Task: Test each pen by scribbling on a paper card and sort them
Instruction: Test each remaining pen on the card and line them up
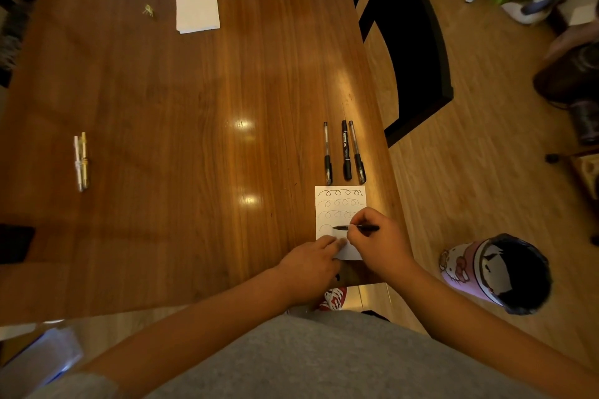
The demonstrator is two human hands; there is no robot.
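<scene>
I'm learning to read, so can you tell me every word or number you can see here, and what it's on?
Nothing here can be read.
Middle black marker: white print on its barrel, too small to read.
Paper card: only scribbled loops, no words.
Pink bin: a cartoon cat picture, no words showing.
Black pen in the right hand: no print visible.

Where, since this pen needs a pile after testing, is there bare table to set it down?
Bare wood spreads between the pale pens and three dark pens, up to the folded paper. Crowded: the right edge, with card, left hand, right hand gripping pen.
</scene>
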